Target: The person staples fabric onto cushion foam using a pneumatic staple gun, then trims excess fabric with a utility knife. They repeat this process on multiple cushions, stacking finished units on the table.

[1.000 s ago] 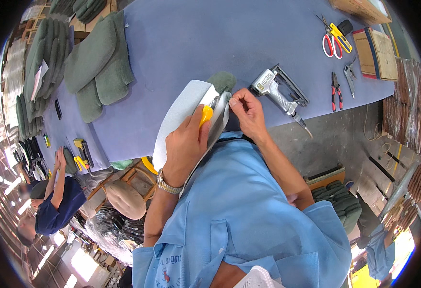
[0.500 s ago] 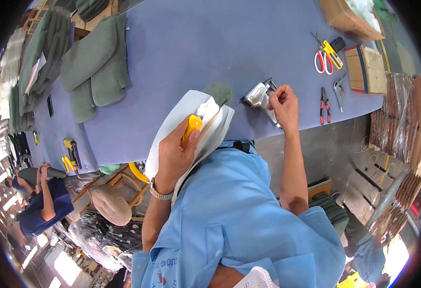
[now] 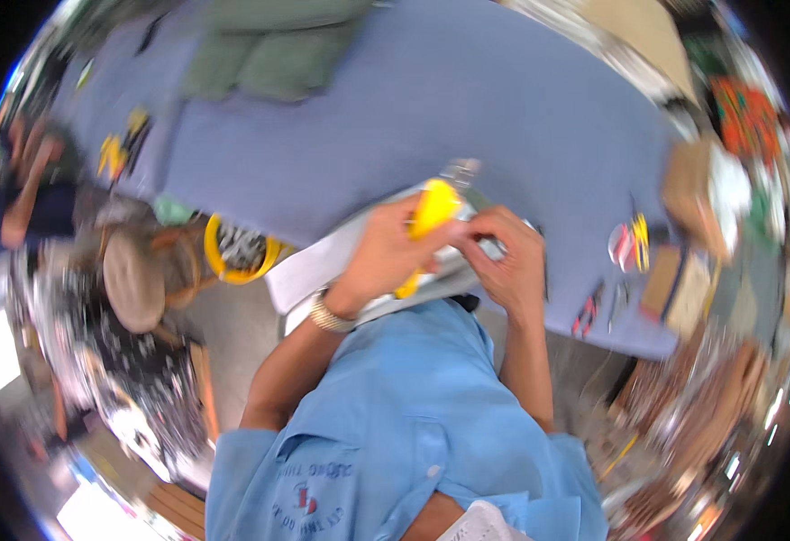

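Note:
In my left hand [image 3: 390, 248] is a yellow-handled tool [image 3: 436, 207] with a shiny tip pointing away from me. Blur hides its exact kind. Under that hand a white-backed padded piece [image 3: 309, 270] lies slantwise over the table's near edge, against my front. My right hand [image 3: 510, 257] is beside the left, thumb and fingers pinched close to the yellow handle. Whatever sits in that pinch is too small or blurred to name.
On the blue-grey table [image 3: 467, 99] lie green cushions [image 3: 278, 63] at the far left. To the right are red-handled pliers [image 3: 588, 311], scissors [image 3: 622, 248] and an open carton [image 3: 692, 189]. A yellow bucket [image 3: 217, 261] stands left of me. Another person [image 3: 25, 203] is further left.
My right hand has left the staple gun's side and come against my left hand. The yellow-handled tool stays in my left hand. The whole view has turned and blurred.

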`<state>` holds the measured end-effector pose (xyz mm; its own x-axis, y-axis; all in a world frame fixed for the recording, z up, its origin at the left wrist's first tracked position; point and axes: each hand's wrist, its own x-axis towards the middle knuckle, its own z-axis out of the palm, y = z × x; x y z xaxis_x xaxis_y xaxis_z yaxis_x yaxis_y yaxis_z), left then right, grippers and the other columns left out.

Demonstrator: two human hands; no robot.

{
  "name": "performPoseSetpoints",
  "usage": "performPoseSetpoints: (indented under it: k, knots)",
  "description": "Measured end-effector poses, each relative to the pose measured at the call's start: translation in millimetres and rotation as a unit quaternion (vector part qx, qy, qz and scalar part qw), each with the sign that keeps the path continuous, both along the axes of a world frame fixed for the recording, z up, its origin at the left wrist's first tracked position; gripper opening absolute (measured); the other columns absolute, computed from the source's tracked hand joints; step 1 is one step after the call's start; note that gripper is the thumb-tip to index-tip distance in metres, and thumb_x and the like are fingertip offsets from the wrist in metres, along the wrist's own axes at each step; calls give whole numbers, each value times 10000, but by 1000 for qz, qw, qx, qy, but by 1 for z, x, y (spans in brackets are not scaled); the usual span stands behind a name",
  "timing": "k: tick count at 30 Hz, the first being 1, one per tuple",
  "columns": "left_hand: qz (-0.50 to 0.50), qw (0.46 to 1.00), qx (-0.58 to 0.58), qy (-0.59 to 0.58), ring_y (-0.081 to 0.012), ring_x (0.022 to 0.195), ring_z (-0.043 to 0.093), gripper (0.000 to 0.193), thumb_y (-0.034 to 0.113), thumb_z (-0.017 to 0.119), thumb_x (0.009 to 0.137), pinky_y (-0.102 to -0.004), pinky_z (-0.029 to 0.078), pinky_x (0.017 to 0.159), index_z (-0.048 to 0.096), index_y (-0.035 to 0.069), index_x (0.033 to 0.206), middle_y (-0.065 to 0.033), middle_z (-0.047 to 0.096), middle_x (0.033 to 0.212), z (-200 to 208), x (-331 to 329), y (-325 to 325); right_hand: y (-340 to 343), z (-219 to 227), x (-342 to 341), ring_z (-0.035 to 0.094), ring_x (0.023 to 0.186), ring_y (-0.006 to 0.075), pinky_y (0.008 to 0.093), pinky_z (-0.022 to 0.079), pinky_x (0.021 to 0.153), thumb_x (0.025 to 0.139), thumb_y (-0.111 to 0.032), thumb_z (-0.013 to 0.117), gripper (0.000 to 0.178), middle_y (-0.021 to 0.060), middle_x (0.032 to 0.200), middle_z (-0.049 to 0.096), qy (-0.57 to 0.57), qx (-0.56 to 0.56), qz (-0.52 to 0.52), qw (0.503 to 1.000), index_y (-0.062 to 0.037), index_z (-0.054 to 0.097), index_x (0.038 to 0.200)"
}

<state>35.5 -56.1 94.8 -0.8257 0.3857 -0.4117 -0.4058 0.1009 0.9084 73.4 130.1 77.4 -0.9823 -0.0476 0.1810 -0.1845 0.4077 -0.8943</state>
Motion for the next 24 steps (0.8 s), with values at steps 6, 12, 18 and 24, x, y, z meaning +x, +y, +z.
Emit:
performPoseSetpoints:
  k: [6,12,18,24]
  knots:
    - [111,980,167,0,-93,759,670,386,162,741,968,-273,564,692,637,-25,1288,-62,696,954,-30,17,-35,-32,-15,-16,691,814,171,312,557,731,834,15,791,235,102,964,714,-49,-29,87,995,-14,747,1063]
    - [385,923,-18,11,-112,733,707,349,124,748,952,-279,594,657,664,-19,1259,-60,711,924,-59,52,-132,-62,-1,-26,694,849,160,294,569,781,851,31,758,442,123,1125,716,-94,-2,185,978,-35,698,1283]
    - [625,757,-184,-45,-131,704,700,280,193,724,992,-271,584,615,651,-20,1158,-63,703,915,-130,88,-292,-31,-20,-31,652,864,124,274,541,812,920,-21,719,401,99,1161,705,-135,-15,154,979,-20,676,1319]
    - [608,789,-84,7,-147,740,706,276,282,625,1061,-282,583,636,672,36,1178,-65,710,941,-82,49,-236,-18,-31,-24,665,924,138,287,543,859,983,-45,666,376,114,1214,690,-184,-47,116,975,-2,640,1356]
